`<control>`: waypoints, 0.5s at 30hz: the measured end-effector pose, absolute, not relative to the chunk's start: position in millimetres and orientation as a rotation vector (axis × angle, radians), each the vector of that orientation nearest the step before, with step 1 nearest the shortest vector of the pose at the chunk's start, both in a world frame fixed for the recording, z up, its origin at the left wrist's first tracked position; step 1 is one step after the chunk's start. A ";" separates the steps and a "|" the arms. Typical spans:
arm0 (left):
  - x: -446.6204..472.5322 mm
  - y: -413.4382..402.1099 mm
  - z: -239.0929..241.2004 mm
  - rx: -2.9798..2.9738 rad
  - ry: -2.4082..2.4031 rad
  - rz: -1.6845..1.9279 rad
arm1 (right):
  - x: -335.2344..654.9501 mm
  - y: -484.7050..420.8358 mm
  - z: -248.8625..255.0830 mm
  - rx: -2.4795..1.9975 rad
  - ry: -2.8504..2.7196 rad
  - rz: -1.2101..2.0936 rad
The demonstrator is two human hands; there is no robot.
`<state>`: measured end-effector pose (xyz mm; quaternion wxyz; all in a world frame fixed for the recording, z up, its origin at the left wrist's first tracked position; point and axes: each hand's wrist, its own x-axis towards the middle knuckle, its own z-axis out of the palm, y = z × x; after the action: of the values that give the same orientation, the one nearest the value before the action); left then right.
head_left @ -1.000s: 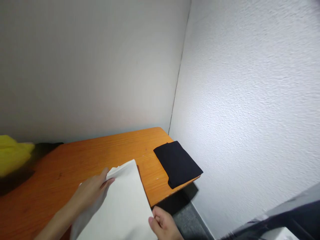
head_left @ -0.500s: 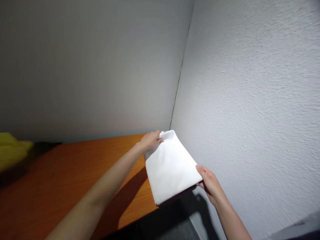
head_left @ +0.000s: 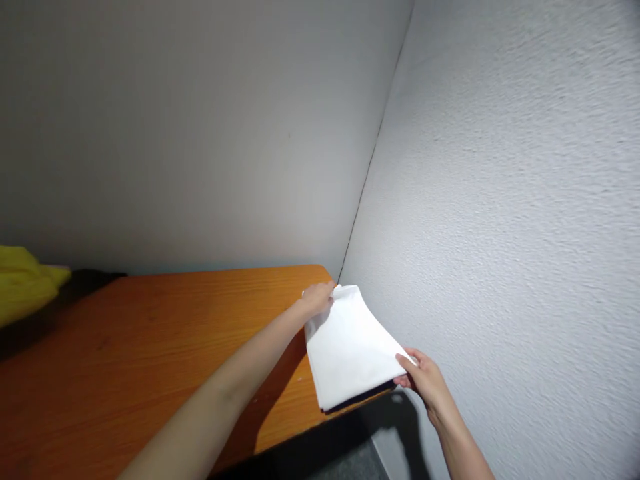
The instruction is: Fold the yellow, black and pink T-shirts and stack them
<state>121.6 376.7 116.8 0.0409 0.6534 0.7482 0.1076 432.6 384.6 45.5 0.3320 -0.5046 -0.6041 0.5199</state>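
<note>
White folded cloth sits at the far right corner of the orange wooden worktop, and both hands are on it. Only the head view to go on. The left hand reaches out on a long straight arm and has the cloth's far corner, fingers curled down over the edge, a closed grip pinching the fabric right where the two walls meet. The right hand comes in from below and takes the near right corner: thumb laid on top of the cloth, the other fingers tucked under the edge, so that grip is clenched on the fabric too. Between the two grips the cloth lies mostly flat, its right side bowing up slightly toward the right hand.

Under the cloth's near edge a thin dark strip shows, a black layer peeking out just left of the right-hand grip; what it is cannot be told from this much. The cloth's near right corner overhangs the worktop edge, with shadowed grey floor below it.

Just beyond the left grip stands the smooth grey back wall; hard against the right grip's side runs the textured white wall. Well away to the left of both hands, at the worktop's far left end, a yellow cloth lies beside something dark.
</note>
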 end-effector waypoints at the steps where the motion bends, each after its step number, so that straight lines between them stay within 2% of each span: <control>1: 123.9 375.4 117.2 2.015 2.292 0.342 | 436.3 385.4 44.9 -1.395 -1.701 1.250; 5: 143.6 348.7 102.3 2.151 2.252 0.405 | 437.4 381.7 40.3 -1.610 -2.109 0.316; 7: 160.0 327.9 86.0 2.232 2.147 0.405 | 421.2 379.0 38.1 -1.545 -2.138 0.011; 11: 185.8 305.1 49.3 2.125 1.976 0.429 | 361.6 373.8 26.4 -1.330 -2.303 0.117; 15: 133.8 301.3 40.4 2.169 1.944 0.539 | 314.5 364.1 13.0 -1.227 -2.357 0.339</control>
<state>133.8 301.3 40.4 0.0897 0.7292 0.6537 0.1813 314.5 364.1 13.0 0.2292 -0.4459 -0.8564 0.1233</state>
